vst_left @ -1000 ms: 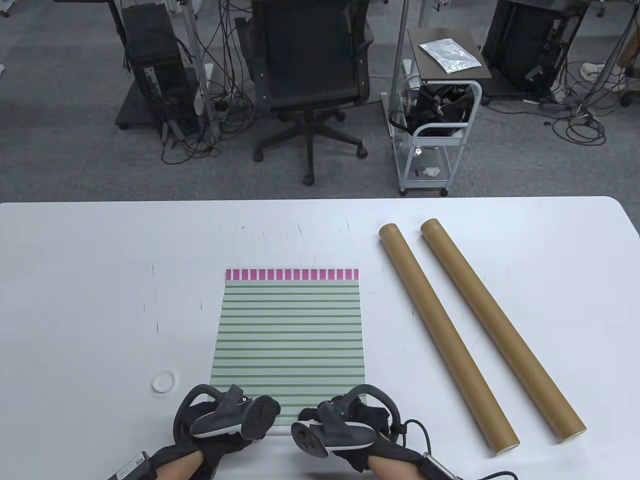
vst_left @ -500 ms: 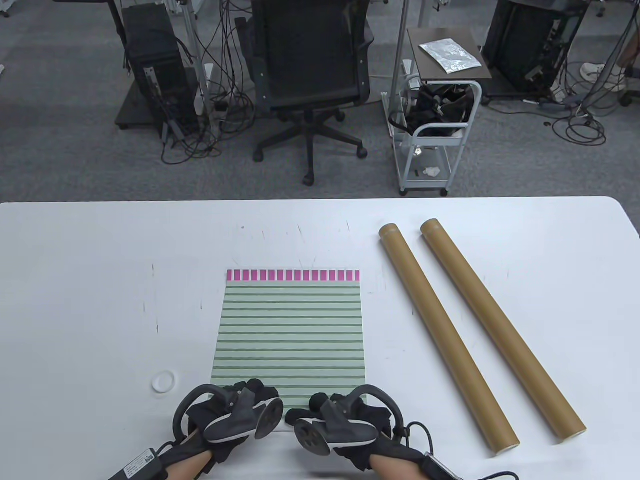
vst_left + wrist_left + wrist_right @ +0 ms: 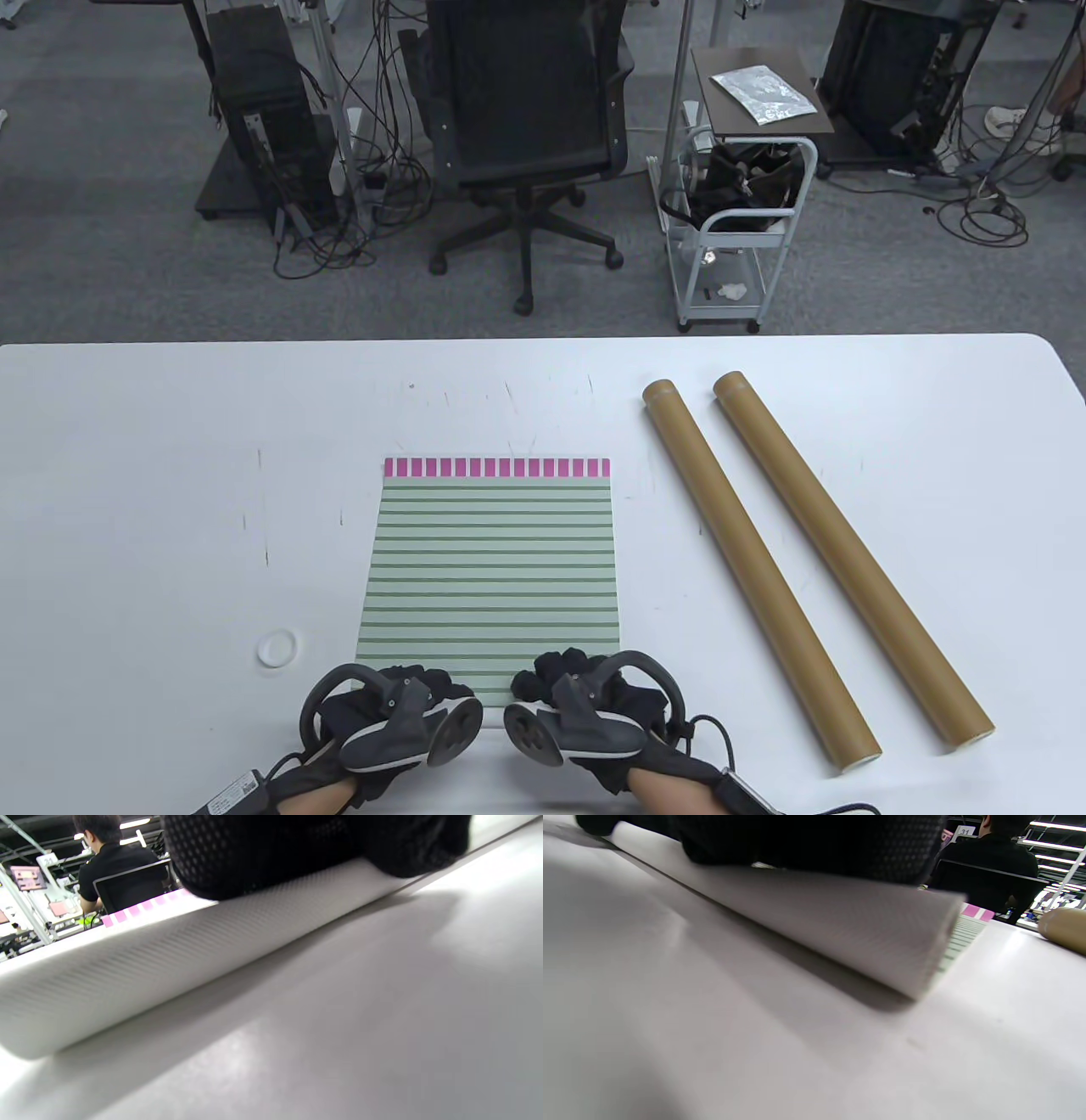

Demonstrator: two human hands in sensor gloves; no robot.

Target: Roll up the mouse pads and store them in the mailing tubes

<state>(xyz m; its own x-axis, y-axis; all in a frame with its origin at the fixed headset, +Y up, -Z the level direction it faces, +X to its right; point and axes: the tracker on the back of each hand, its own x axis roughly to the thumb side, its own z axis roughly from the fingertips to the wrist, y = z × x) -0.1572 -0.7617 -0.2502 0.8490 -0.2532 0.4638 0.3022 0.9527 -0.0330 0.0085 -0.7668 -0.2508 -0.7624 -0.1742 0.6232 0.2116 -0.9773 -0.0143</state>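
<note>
A green striped mouse pad [image 3: 492, 560] with a pink far edge lies flat mid-table. Its near edge is curled into a short roll with the white underside out, seen as a roll [image 3: 169, 955] in the left wrist view and as a roll end [image 3: 848, 921] in the right wrist view. My left hand [image 3: 416, 683] grips the roll's left part, its fingers [image 3: 275, 849] curled over the top. My right hand [image 3: 560, 671] grips the right part, fingers [image 3: 806, 844] on top. Two brown mailing tubes [image 3: 755, 569] [image 3: 848, 560] lie side by side to the right.
A white ring-shaped cap [image 3: 277, 648] lies left of the pad near my left hand. The nearer tube's end [image 3: 1065, 927] shows at the right wrist view's edge. Beyond the table's far edge stand an office chair [image 3: 526, 127] and a cart [image 3: 738, 212].
Both hands have crept forward over the pad's near edge and their trackers have tipped up. The edge has curled further into a roll. The tubes have not moved.
</note>
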